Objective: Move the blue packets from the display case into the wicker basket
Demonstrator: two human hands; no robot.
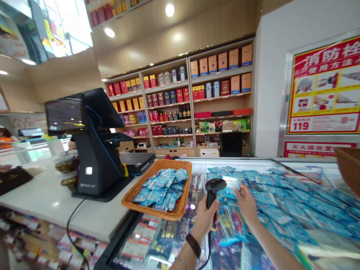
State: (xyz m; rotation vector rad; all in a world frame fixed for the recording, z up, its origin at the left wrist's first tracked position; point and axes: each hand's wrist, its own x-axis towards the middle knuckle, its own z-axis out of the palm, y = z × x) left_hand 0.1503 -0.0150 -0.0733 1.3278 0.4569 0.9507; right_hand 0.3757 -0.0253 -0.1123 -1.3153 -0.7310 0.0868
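Observation:
My left hand (204, 214) is wrapped round the handle of a black barcode scanner (216, 184), its head tilted towards the right and its cable hanging below. In my right hand (246, 202) a small blue packet (231, 186) is pinched by its edge, in front of the scanner's head. Many similar blue packets (277, 198) lie spread over the glass counter (152, 258) to the right. To the left, a wicker basket (128, 200) holds a heap of the same packets.
A black checkout terminal (97, 157) stands on the white counter (45, 198) at the left, its cable (69, 225) hanging over the edge. A dark flat device (139, 161) sits behind the basket. Another brown basket (348, 167) juts in at the right edge. Stocked shelves (168, 86) line the back wall.

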